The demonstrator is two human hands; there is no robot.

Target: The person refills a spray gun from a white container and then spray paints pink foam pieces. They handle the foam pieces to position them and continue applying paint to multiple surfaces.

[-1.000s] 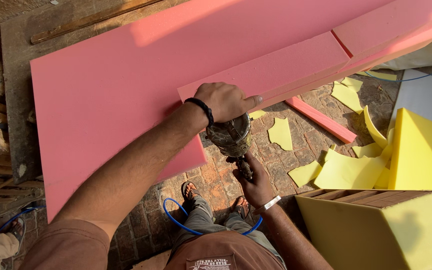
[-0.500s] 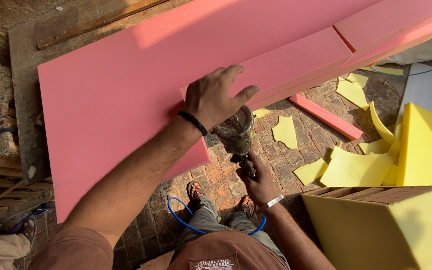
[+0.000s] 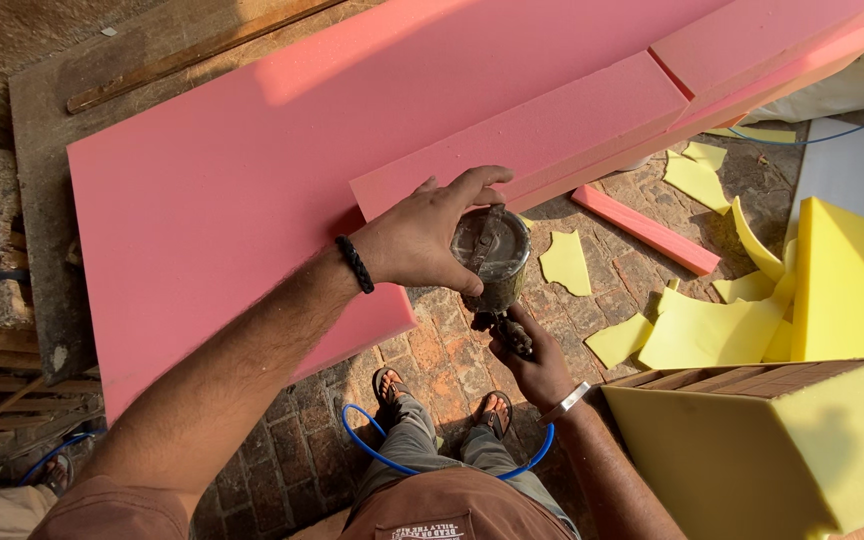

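Nearest the camera, the person's two knees show above two sandalled feet (image 3: 440,398) on a brick floor (image 3: 452,350), with one blue hose (image 3: 372,450) looping between the legs. At lower right stands one big yellow foam block (image 3: 752,460) with a slatted wooden frame set in its top.

Just beyond the feet, the right hand (image 3: 537,365), a metal band at its wrist, is clenched around the grip of one spray gun (image 3: 492,270). The gun stands upright over the bricks, beside the near edge of the pink foam. Its round metal cup (image 3: 492,245) is on top, and the left hand (image 3: 422,240), with a black bracelet on the wrist, wraps the cup's side with its fingers curled over the lid. Both hands are thus closed on the gun, one low and one high, close together.

To the right lie some five flat yellow scraps (image 3: 564,262) on the bricks, one thin pink strip (image 3: 642,228), and a second, larger yellow block (image 3: 852,280).

Farther off, one large pink foam sheet (image 3: 232,200) lies flat. Two narrower pink slabs (image 3: 542,130) rest on it end to end.
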